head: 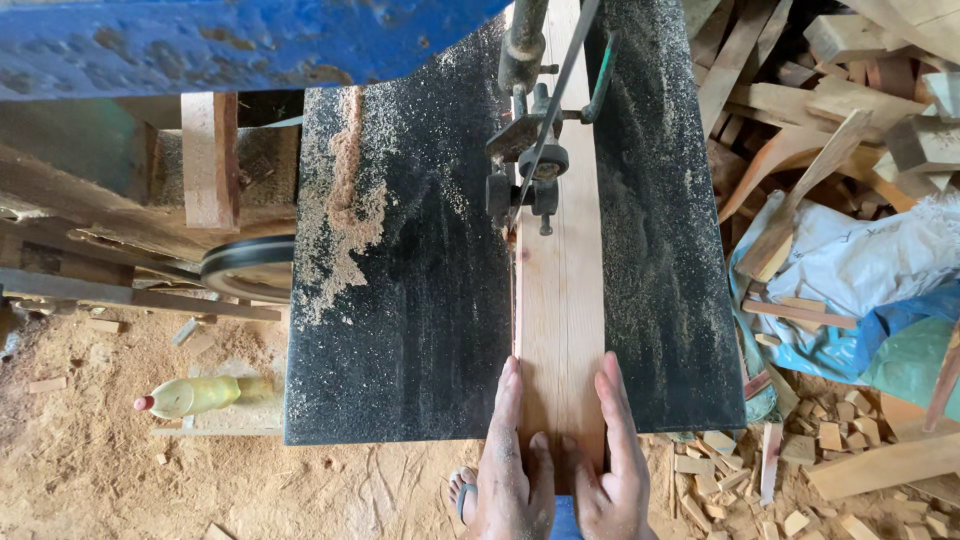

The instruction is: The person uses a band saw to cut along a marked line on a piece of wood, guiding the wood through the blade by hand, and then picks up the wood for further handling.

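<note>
Both hands press the near end of a pale plank on a black saw table, left hand and right hand flanking its sides. Straight ahead of the fingers, the blade guide and thin saw blade block the plank's left edge. Left of the left hand, the dusty table lies bare up to a sawdust heap. Right of the right hand, 1 narrow strip of table runs free; beyond its edge, offcuts and sacks crowd the floor.

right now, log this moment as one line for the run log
left hand flat on plank end | right hand flat on plank end | plank on saw table | blade at plank's left edge
</note>
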